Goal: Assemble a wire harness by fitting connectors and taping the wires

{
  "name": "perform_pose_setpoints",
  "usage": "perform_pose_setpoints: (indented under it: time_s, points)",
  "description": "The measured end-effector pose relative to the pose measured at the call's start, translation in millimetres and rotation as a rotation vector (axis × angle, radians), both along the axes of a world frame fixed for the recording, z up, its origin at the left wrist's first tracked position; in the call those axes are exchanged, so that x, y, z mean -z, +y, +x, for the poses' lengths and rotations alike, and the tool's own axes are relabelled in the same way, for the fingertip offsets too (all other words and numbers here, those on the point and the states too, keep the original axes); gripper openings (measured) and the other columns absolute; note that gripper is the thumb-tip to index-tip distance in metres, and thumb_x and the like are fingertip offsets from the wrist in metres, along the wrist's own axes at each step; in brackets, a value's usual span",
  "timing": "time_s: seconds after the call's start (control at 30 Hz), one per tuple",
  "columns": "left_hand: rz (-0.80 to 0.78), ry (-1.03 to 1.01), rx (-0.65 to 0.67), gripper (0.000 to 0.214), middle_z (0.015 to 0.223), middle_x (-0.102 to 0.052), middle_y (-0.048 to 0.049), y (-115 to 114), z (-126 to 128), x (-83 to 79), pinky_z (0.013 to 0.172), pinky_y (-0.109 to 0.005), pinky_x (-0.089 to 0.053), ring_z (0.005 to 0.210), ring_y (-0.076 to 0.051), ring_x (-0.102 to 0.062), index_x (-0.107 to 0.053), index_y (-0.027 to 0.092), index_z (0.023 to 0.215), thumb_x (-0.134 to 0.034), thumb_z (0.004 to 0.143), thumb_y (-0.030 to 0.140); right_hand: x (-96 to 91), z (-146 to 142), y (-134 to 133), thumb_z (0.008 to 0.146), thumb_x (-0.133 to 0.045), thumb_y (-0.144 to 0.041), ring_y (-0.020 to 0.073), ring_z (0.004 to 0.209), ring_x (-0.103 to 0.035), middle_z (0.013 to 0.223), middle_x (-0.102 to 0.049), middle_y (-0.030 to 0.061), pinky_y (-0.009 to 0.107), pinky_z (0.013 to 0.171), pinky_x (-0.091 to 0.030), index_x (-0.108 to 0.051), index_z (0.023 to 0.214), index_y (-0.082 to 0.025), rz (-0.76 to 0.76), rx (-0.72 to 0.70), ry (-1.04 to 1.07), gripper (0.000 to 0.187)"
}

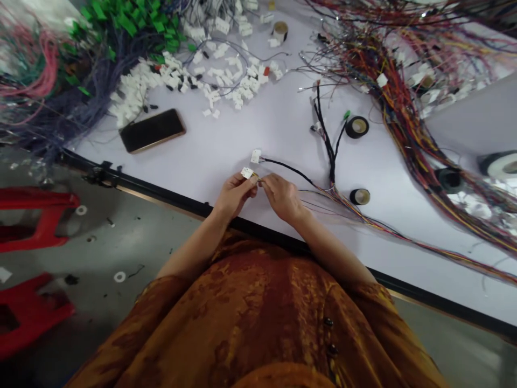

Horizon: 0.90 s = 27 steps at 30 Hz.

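Near the table's front edge, my left hand (235, 195) is closed on a small white connector housing (246, 173), which pokes out above the thumb and fingertips. My right hand (281, 198) pinches thin wires (259, 181) just behind that housing; how far they sit inside it is too small to tell. Just beyond lies a second white connector (256, 156) on a black-taped branch. This branch joins a wire harness (332, 191), whose other taped branches stretch away from me and whose loose coloured wires trail to the right.
Black tape rolls (357, 127) lie right of the harness. A phone (152, 131) rests at left, near a pile of white connectors (137, 89) and green-tipped wires (129, 19). A thick wire bundle (398, 116) crosses the right side. Red stools (36, 218) stand on the floor at left.
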<state>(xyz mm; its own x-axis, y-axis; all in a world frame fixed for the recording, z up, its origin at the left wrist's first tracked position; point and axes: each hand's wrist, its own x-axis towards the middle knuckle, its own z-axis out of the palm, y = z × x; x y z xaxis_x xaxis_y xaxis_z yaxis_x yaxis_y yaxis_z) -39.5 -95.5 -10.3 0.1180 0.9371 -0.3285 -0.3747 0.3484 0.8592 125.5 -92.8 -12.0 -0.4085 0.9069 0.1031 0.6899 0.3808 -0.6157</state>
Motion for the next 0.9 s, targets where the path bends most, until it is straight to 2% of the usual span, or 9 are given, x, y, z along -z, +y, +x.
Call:
perform_pose_setpoints:
  time_s: [0.2,0.3,0.37,0.43,0.5,0.6,0.67,0.77,0.9]
  points:
    - [-0.004,0.09,-0.052,0.033,0.059,-0.056,0.0031,5.5,11.6,1.5,0.049,-0.019,-0.043,0.051,-0.005,-0.051,-0.057,0.015,0.068,-0.08,0.07,0.039,11.2,17.5,-2.4,0.101,-0.049,-0.027,0.0142,0.066,-0.054,0.086,-0.063,0.0028,0.028,0.056,-0.035,-0.064,0.092,-0.024,0.051,-0.016,-0.094,0.018]
    - [0.022,0.186,-0.03,0.025,0.059,-0.057,0.0024,9.3,7.2,4.6,0.051,-0.019,-0.047,0.052,-0.006,-0.054,-0.059,0.015,0.068,-0.075,0.073,0.032,5.7,52.3,-9.9,0.102,-0.046,-0.029,0.0164,0.081,-0.061,0.091,-0.066,0.0049,0.029,0.071,-0.047,-0.066,0.097,-0.022,0.139,0.02,-0.067,0.022]
    - [0.032,0.242,-0.016,0.019,0.059,-0.059,0.0022,12.4,3.3,6.9,0.052,-0.019,-0.048,0.052,-0.007,-0.055,-0.06,0.015,0.069,-0.072,0.074,0.029,-1.6,91.9,-16.0,0.102,-0.044,-0.031,0.0191,0.097,-0.062,0.1,-0.068,0.0074,0.035,0.088,-0.049,-0.066,0.105,-0.021,0.221,0.195,0.009,0.024]
    - [0.021,0.279,-0.004,0.017,0.06,-0.06,0.0019,14.8,0.2,8.0,0.052,-0.019,-0.049,0.052,-0.008,-0.057,-0.06,0.015,0.07,-0.07,0.075,0.028,-8.0,140.3,-22.1,0.099,-0.044,-0.028,0.0205,0.098,-0.061,0.104,-0.067,0.0094,0.04,0.091,-0.049,-0.065,0.11,-0.02,0.222,0.53,0.029,0.025]
    - [0.001,0.284,0.01,0.016,0.06,-0.061,0.0015,16.3,-1.5,7.7,0.052,-0.02,-0.05,0.052,-0.008,-0.058,-0.06,0.015,0.072,-0.069,0.074,0.029,-10.5,186.5,-26.9,0.086,-0.06,-0.028,0.0233,0.093,-0.058,0.103,-0.065,0.0115,0.043,0.085,-0.048,-0.065,0.107,-0.019,0.108,0.841,-0.104,0.023]
    - [-0.02,0.237,0.017,0.018,0.062,-0.061,0.0013,17.8,-1.5,6.3,0.051,-0.02,-0.049,0.053,-0.009,-0.058,-0.061,0.016,0.075,-0.071,0.073,0.03,-9.3,224.9,-27.9,0.07,-0.073,-0.026,0.0233,0.082,-0.055,0.086,-0.062,0.0089,0.042,0.078,-0.047,-0.065,0.087,-0.017,-0.224,0.96,-0.271,0.021]
    - [-0.035,0.178,0.008,0.021,0.064,-0.061,0.0013,18.7,0.2,5.7,0.051,-0.02,-0.048,0.054,-0.008,-0.058,-0.061,0.016,0.076,-0.074,0.071,0.032,-11.2,221.8,-23.6,0.07,-0.066,-0.019,0.0203,0.076,-0.053,0.078,-0.059,0.0059,0.038,0.075,-0.045,-0.062,0.077,-0.018,-0.294,0.948,-0.275,0.008]
    - [-0.024,0.116,-0.024,0.025,0.064,-0.06,0.0019,19.6,3.9,5.1,0.051,-0.02,-0.046,0.054,-0.008,-0.056,-0.064,0.016,0.081,-0.078,0.07,0.033,-24.4,182.6,-12.0,0.073,-0.05,-0.011,0.0155,0.069,-0.051,0.074,-0.056,0.0012,0.032,0.071,-0.043,-0.06,0.083,-0.019,-0.089,0.883,-0.04,0.016]
    - [0.105,0.18,0.036,0.023,0.058,-0.053,0.0041,19.1,5.9,-0.3,0.052,-0.021,-0.043,0.052,-0.007,-0.048,-0.069,0.018,0.086,-0.077,0.075,0.036,-48.1,107.3,3.1,0.078,-0.043,-0.012,0.0097,0.056,-0.042,0.065,-0.05,-0.0045,0.025,0.057,-0.037,-0.063,0.093,-0.02,-0.075,0.516,0.433,0.026]
